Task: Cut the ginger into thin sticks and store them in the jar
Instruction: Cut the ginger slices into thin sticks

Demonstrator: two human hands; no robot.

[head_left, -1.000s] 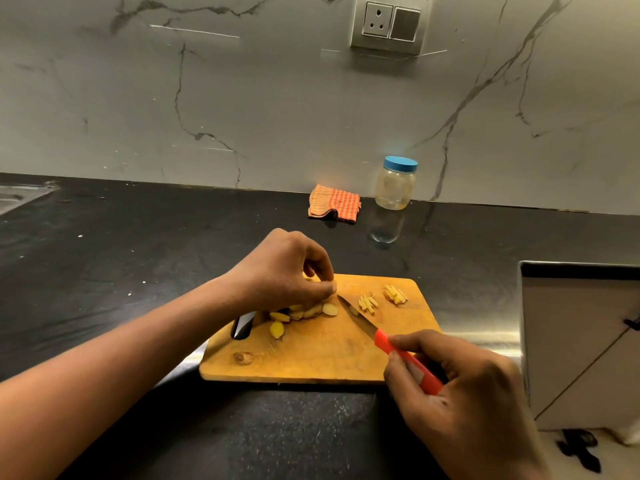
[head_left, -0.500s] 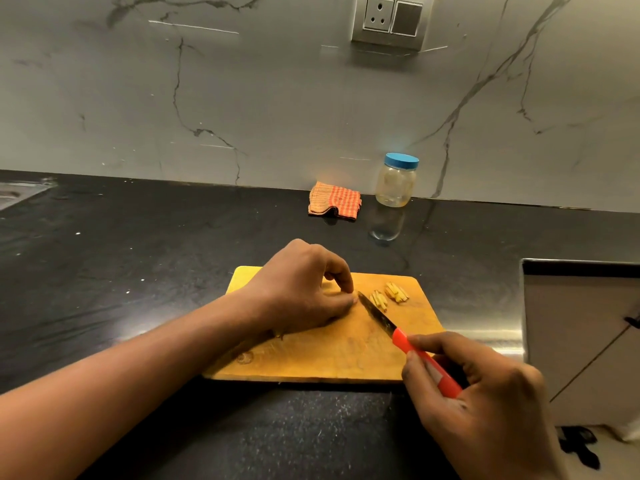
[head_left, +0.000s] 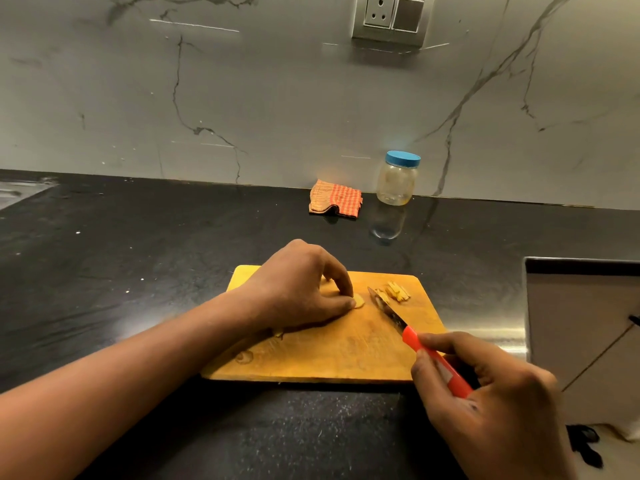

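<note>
A wooden cutting board [head_left: 332, 358] lies on the black counter. My left hand [head_left: 301, 289] rests on the board with its fingertips curled onto a ginger slice [head_left: 358, 301], pinning it down; other slices are hidden under the hand. My right hand [head_left: 491, 400] grips the red handle of a small knife [head_left: 388, 310], whose blade tip lies beside a small pile of cut ginger sticks [head_left: 396, 292] at the board's far right. A clear jar with a blue lid [head_left: 398, 178] stands closed against the back wall.
An orange checked cloth [head_left: 335, 201] lies left of the jar. A socket plate [head_left: 391, 19] is on the marble wall. A sink edge [head_left: 17, 192] shows far left. The counter ends at right, where a white cabinet door [head_left: 585, 341] stands.
My left hand moved right over the ginger slices and now pins one at its fingertips. The knife moved right, its blade now next to the pile of sticks.
</note>
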